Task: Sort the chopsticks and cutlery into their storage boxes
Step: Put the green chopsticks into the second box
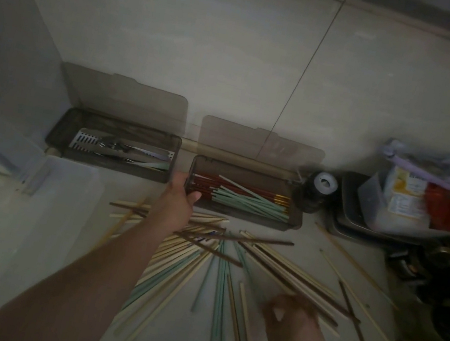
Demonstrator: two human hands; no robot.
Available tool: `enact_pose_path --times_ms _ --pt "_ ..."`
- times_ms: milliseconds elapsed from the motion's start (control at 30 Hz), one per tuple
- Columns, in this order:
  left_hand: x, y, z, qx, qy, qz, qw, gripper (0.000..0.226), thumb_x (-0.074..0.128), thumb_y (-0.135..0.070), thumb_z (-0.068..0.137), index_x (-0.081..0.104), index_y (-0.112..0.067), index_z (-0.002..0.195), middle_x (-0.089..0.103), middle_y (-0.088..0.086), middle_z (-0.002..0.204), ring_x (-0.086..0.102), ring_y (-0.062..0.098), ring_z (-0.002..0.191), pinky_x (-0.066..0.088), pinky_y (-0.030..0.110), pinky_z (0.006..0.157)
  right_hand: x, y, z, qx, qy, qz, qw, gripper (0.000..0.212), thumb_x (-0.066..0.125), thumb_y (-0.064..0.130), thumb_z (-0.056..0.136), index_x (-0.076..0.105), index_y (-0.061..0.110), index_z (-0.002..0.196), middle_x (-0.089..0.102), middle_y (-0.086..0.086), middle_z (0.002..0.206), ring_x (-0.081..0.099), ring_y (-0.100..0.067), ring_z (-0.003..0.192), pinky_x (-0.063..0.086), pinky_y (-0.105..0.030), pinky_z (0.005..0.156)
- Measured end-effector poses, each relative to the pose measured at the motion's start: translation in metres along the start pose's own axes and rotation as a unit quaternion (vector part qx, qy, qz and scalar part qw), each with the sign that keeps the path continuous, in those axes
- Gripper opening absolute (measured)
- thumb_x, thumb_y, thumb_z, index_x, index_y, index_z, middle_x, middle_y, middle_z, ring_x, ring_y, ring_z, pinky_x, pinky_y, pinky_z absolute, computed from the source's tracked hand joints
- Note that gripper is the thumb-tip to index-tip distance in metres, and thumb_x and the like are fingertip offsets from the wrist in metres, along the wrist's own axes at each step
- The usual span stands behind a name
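Observation:
Two dark storage boxes with raised lids stand against the wall. The left cutlery box (61,138) holds metal cutlery and one pale green chopstick. The right chopstick box (294,221) holds red and pale green chopsticks. My left hand (179,198) reaches to that box's left end, thumb spread over the front rim and fingers over the ends of the red chopsticks. Many loose chopsticks (202,259), pale wood, green and dark brown, lie fanned on the counter. My right hand (292,326) is down on the pile's right side, fingers curled on a few chopsticks.
A clear plastic bin (15,211) fills the left side. To the right stand a dark jar with a white cap (316,192), a metal tray with packets (410,203) and dark items. Stray thin sticks (352,259) lie near them.

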State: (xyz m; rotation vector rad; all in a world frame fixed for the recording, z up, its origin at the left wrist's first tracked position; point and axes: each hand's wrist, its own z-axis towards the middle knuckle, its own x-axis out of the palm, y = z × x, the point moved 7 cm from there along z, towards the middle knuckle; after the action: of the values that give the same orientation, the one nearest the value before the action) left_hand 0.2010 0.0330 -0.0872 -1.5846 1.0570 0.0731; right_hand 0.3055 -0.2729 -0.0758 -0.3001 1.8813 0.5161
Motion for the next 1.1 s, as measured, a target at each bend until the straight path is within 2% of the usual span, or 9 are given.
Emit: enact_pose_path --times_ms 200,300,433,567,633,733,900,1000,1100 --pt "0.001 -0.002 0.0 -0.003 -0.008 0.01 1.0 0.034 0.051 -0.027 0.098 0.035 -0.026 0.128 0.06 0.015 0.12 0.059 0.035 0.108 0.046 0.044 0.093 -0.035 -0.025 0.009 -0.003 -0.084 0.12 0.989 0.028 0.04 0.03 0.098 0.062 0.015 0.107 0.069 -0.015 0.088 0.065 -0.038 0.081 0.049 -0.041 0.069" --pt "0.0 -0.002 -0.001 0.005 -0.011 0.016 1.0 0.035 0.051 -0.027 0.098 0.036 -0.024 0.129 0.06 0.016 0.12 0.059 0.036 0.107 0.046 0.044 0.091 -0.059 -0.014 0.023 -0.023 -0.163 0.173 0.971 0.019 0.041 0.02 0.099 0.058 0.012 0.106 0.056 -0.007 0.071 0.054 -0.03 0.062 0.043 -0.035 0.06" --pt "-0.001 -0.001 -0.002 0.001 -0.014 0.024 1.0 0.038 0.051 -0.028 0.098 0.035 -0.024 0.132 0.057 0.016 0.123 0.057 0.036 0.11 0.046 0.046 0.093 -0.066 0.018 0.059 -0.053 -0.187 0.221 0.956 0.019 0.05 0.006 0.092 0.055 0.018 0.105 0.061 -0.001 0.087 0.055 -0.02 0.078 0.038 -0.027 0.068" --pt "0.0 -0.002 -0.004 -0.002 -0.009 0.018 1.0 0.039 0.049 -0.029 0.098 0.033 -0.025 0.133 0.056 0.015 0.125 0.056 0.036 0.111 0.045 0.048 0.095 -0.07 0.058 0.097 -0.134 -0.209 0.154 0.956 0.024 0.058 -0.004 0.083 0.067 0.018 0.086 0.067 -0.006 0.086 0.055 -0.029 0.085 0.038 -0.028 0.069" --pt "-0.001 -0.001 -0.003 -0.002 -0.009 0.019 1.0 0.039 0.05 -0.028 0.098 0.033 -0.025 0.134 0.056 0.016 0.126 0.056 0.036 0.112 0.045 0.047 0.095 -0.07 0.071 0.114 -0.168 -0.203 0.116 0.958 0.023 0.059 -0.002 0.079 0.071 0.018 0.081 0.07 -0.007 0.084 0.055 -0.035 0.084 0.041 -0.032 0.07" --pt "-0.001 0.0 -0.003 -0.001 -0.007 0.018 1.0 0.04 0.051 -0.027 0.098 0.034 -0.024 0.134 0.056 0.016 0.126 0.056 0.036 0.113 0.045 0.046 0.095 -0.058 0.073 0.14 -0.143 -0.143 0.073 0.977 0.024 0.059 0.003 0.082 0.074 0.022 0.087 0.071 -0.001 0.096 0.052 -0.03 0.095 0.039 -0.028 0.076" --pt "-0.001 -0.001 -0.002 0.004 -0.01 0.018 1.0 0.037 0.051 -0.029 0.097 0.035 -0.027 0.13 0.057 0.014 0.125 0.057 0.036 0.111 0.045 0.046 0.095 -0.055 0.064 0.113 -0.169 -0.221 0.092 0.956 0.02 0.056 0.021 0.082 0.07 0.02 0.097 0.065 -0.002 0.11 0.052 -0.033 0.105 0.045 -0.042 0.091" --pt "0.0 0.0 -0.001 0.004 -0.008 0.018 1.0 0.035 0.051 -0.031 0.097 0.034 -0.028 0.127 0.058 0.013 0.123 0.058 0.035 0.109 0.046 0.049 0.094 -0.046 0.061 0.071 -0.207 -0.266 0.054 0.94 0.026 0.049 0.03 0.079 0.07 0.02 0.091 0.065 -0.004 0.101 0.052 -0.032 0.099 0.044 -0.043 0.084" --pt "0.0 -0.001 -0.001 0.011 -0.011 0.03 0.999 0.036 0.05 -0.031 0.097 0.034 -0.025 0.129 0.057 0.014 0.124 0.058 0.035 0.11 0.046 0.049 0.094 -0.017 0.062 0.043 -0.236 -0.196 -0.017 0.951 0.024 0.048 0.033 0.076 0.069 0.025 0.082 0.065 0.0 0.087 0.055 -0.029 0.085 0.044 -0.036 0.07"
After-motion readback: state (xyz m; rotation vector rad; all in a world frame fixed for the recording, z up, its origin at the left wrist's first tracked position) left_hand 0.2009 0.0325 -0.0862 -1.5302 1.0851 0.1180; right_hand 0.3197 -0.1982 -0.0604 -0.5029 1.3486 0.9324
